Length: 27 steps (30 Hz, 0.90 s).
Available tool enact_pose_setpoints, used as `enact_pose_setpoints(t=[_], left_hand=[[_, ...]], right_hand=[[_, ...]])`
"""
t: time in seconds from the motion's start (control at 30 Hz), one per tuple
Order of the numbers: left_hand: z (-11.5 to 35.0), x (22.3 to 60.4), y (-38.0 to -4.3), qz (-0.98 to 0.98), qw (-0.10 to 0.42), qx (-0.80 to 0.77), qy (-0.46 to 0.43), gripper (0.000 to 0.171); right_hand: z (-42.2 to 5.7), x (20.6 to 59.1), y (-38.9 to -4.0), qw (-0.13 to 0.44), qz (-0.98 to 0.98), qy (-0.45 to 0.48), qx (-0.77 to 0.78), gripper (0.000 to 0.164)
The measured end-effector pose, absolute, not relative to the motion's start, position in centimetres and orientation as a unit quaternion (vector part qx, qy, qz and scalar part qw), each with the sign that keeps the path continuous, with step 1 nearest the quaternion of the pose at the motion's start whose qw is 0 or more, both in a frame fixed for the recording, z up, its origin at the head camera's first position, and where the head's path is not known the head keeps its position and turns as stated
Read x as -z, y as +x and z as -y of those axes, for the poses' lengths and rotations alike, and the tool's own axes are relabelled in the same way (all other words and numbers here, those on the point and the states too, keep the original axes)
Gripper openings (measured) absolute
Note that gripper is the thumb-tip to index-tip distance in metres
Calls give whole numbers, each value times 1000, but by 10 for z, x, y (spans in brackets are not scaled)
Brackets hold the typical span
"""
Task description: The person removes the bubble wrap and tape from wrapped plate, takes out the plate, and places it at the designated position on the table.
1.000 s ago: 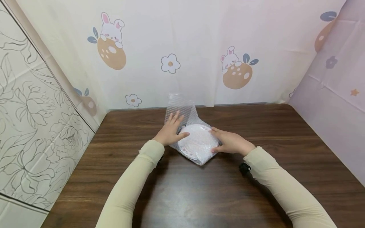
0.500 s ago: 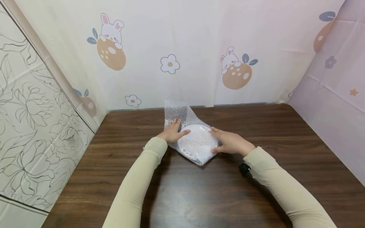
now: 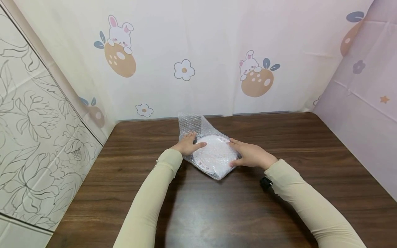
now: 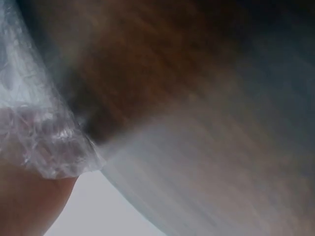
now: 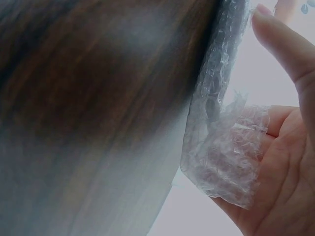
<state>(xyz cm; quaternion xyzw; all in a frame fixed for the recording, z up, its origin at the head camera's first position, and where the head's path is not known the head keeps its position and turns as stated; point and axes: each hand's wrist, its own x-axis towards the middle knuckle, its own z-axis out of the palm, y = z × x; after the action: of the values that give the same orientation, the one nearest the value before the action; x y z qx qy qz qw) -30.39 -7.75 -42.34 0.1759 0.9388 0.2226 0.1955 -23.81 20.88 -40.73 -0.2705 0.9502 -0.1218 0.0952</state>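
Note:
A round white plate [image 3: 214, 155] with small floral marks near its rim lies flat on the table under clear bubble wrap [image 3: 192, 124]. My left hand [image 3: 186, 144] rests on the wrap at the plate's left side, its thumb over the plate and its fingers pointing away. At the right edge, my right hand [image 3: 252, 155] touches the wrapped plate, thumb and fingers spread apart along the rim. In the right wrist view a crumpled corner of bubble wrap [image 5: 221, 162] sits against the palm, partly covering the fingers. The left wrist view catches only some wrap [image 4: 44, 132] beside skin.
The dark wood table [image 3: 235, 213] spreads around the wrapped plate. Behind it hangs a pale curtain [image 3: 214, 44] printed with rabbits and flowers. A panel with line-drawn flowers [image 3: 37, 113] stands on the left.
My left hand has pressed down and slid slightly towards me, and the raised flap of bubble wrap at the back has sunk lower. The right hand has kept its place.

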Motion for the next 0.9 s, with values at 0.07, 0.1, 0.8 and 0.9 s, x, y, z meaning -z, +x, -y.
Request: enact_pose_setpoints(t=[0.07,0.1,0.8,0.9], left_hand=[[79,423,-304,-937,189,-233,178,96],[80,423,-304,-937,182,-238,180,95],[85,393,-249,-930,-25,-305,205,90],[81,396,-239,-937,-19,-279,208,91]], right_hand=[[-209,407,-238,97,-951,-268,120,90],[-209,407,-238,97,-951,-269,119,90],[-209,408,-239,79,-951,-274,120,90],[-209,409,-239,78,-951,-274,123,90]])
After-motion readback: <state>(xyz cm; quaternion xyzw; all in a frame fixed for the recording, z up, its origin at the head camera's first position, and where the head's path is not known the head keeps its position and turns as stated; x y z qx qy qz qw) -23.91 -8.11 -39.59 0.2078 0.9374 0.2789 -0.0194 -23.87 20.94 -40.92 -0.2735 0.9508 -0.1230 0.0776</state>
